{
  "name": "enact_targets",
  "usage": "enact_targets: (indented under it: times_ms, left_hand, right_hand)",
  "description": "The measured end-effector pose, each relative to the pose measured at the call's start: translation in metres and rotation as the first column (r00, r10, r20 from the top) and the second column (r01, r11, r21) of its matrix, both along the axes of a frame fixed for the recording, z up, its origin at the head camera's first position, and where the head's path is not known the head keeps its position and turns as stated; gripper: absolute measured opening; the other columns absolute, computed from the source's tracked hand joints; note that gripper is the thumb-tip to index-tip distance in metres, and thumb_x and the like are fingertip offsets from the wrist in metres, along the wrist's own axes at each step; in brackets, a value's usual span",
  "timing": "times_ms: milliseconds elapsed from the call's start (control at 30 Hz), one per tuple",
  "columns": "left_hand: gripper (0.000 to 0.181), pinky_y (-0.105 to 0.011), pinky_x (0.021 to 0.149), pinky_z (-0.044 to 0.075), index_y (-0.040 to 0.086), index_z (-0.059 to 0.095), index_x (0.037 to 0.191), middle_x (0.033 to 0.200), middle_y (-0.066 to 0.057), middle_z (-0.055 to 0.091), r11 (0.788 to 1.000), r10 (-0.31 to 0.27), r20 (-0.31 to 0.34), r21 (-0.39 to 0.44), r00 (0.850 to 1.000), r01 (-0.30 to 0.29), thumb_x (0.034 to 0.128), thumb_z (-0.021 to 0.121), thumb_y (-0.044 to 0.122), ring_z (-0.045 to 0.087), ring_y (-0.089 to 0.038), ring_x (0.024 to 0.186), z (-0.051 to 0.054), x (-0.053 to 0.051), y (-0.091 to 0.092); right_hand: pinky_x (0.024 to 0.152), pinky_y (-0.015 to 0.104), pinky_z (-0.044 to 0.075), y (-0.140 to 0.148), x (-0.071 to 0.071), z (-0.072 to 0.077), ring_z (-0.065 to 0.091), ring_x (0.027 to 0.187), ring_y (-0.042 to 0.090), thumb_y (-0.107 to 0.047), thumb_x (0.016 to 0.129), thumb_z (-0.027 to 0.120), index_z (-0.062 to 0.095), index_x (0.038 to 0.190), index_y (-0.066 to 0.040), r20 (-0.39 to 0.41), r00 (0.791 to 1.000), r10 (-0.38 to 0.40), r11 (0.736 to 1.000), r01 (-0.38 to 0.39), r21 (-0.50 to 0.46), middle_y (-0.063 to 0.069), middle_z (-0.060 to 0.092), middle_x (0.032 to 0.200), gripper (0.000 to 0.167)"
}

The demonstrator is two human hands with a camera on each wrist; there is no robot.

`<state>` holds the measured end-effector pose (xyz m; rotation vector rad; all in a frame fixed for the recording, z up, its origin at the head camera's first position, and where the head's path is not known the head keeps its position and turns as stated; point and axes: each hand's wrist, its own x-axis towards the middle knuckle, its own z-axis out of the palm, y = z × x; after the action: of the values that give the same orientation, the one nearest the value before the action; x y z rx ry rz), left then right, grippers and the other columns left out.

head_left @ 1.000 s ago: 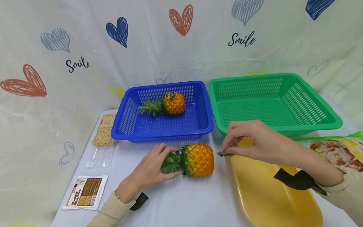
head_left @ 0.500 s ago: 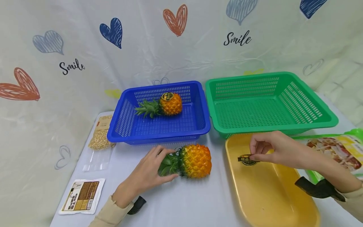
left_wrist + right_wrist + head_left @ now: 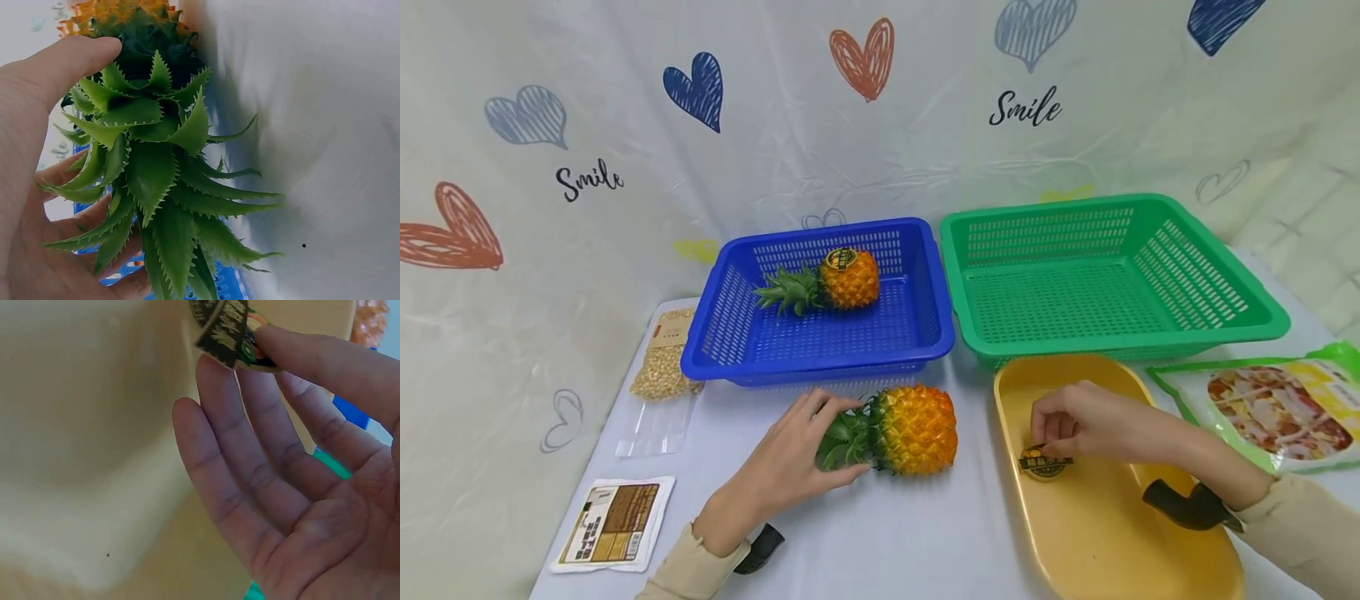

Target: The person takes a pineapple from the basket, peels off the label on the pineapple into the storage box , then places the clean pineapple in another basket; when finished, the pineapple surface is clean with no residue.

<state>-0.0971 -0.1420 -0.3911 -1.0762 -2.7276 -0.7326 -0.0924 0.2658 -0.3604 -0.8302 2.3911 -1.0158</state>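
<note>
A toy pineapple (image 3: 917,429) lies on the white table, its green crown pointing left. My left hand (image 3: 782,467) is curled round the crown (image 3: 153,169), with the thumb against the pineapple's dark green base in the left wrist view. Between thumb and fingertips my right hand (image 3: 1097,423) pinches a black and gold label (image 3: 1047,463) over the left side of the yellow tray (image 3: 1120,533). Close up in the right wrist view, the label (image 3: 228,328) is under the thumb tip, and the fingers of the right hand (image 3: 281,444) are bent side by side.
Behind stand a blue basket (image 3: 816,367) holding a second, labelled pineapple (image 3: 853,280), and a green basket (image 3: 1120,340). At the left lie a grain bag (image 3: 662,371) and a flat packet (image 3: 613,525); at the right, a green-edged bag (image 3: 1277,408).
My right hand has moved right from beside the pineapple, then lower over the yellow tray, carrying the label. The left hand has stayed at the crown.
</note>
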Motion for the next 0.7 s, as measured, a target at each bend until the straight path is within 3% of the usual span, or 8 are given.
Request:
enact_targets:
  times_ms: [333,700]
  left_hand:
    - [0.072,-0.046,0.088,0.056,0.016,0.060,0.140,0.117,-0.001,0.060,1.000,-0.008,-0.006,0.001,1.000,0.008,0.0814,0.091,0.043,0.059,-0.021,0.105,0.001,0.000,0.000]
    - [0.071,-0.047,0.090,0.056,0.016,0.060,0.140,0.118,-0.001,0.060,1.000,-0.010,-0.003,-0.008,1.000,0.010,0.0824,0.090,0.044,0.060,-0.022,0.108,0.001,0.000,0.000]
  right_hand:
    - [0.060,0.023,0.053,-0.006,-0.002,-0.011,0.057,0.066,-0.002,0.004,0.080,0.082,0.068,0.081,-0.015,-0.079,0.996,0.033,0.997,-0.028,0.075,-0.016,0.065,0.076,0.024]
    - [0.057,0.021,0.049,-0.009,-0.004,-0.021,0.053,0.061,-0.005,-0.002,0.077,0.089,0.065,0.076,-0.018,-0.163,0.986,0.026,0.990,-0.002,0.142,-0.019,0.061,0.068,0.029]
